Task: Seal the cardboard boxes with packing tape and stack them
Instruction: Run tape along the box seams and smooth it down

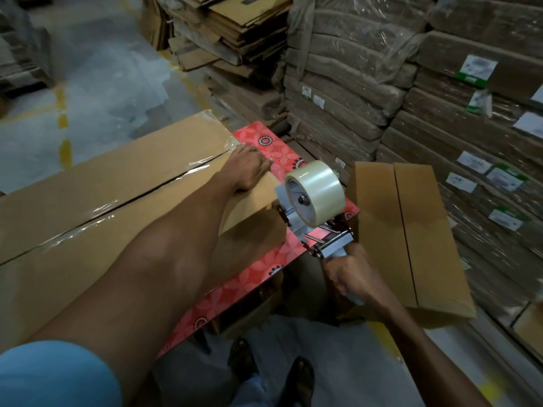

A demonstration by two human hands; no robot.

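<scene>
Gripping the handle of the grey metal tape dispenser [316, 201], my right hand [351, 277] is hovering; left of it, my left hand [249, 168] is pressing the long brown cardboard box [117, 177].

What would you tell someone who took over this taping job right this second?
Left hand: rests on the long box at the end nearest the dispenser; its fingertips are hidden over the edge.
Right hand: grips the tape dispenser by its handle, held just off that end of the box, above the red floral table.
Done: clear tape runs along the long box's top seam.
Left: the second box, right of the table, shows no tape on its seam. Tape it, then stack both.
</scene>
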